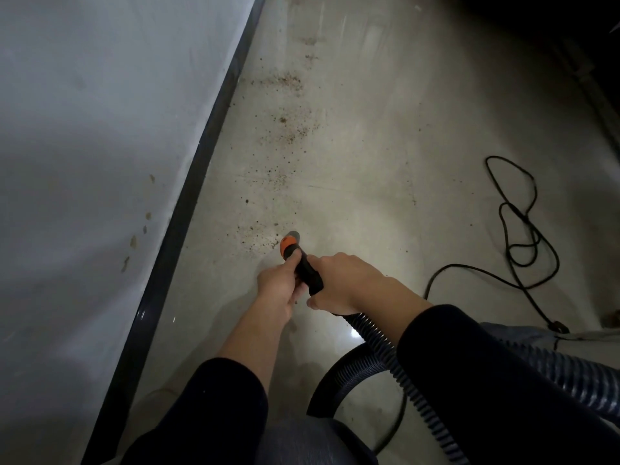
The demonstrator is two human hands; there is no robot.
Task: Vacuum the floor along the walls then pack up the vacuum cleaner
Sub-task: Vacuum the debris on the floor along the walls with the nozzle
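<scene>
Here, nozzle (294, 252): orange-collared tip near grit (258, 234) on the floor (369, 169).
Left hand (280, 292): fingers (291, 265) curled round nozzle behind collar.
Right hand (347, 283): fingers (323, 263) gripping hose (374, 335) end.

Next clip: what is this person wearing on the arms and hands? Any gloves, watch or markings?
Both arms wear plain black long sleeves with no visible markings. The left sleeve is pushed up, baring most of the forearm; the right sleeve reaches nearer the wrist. The left hand and right hand are bare: no gloves, and no watch or rings show.
</scene>
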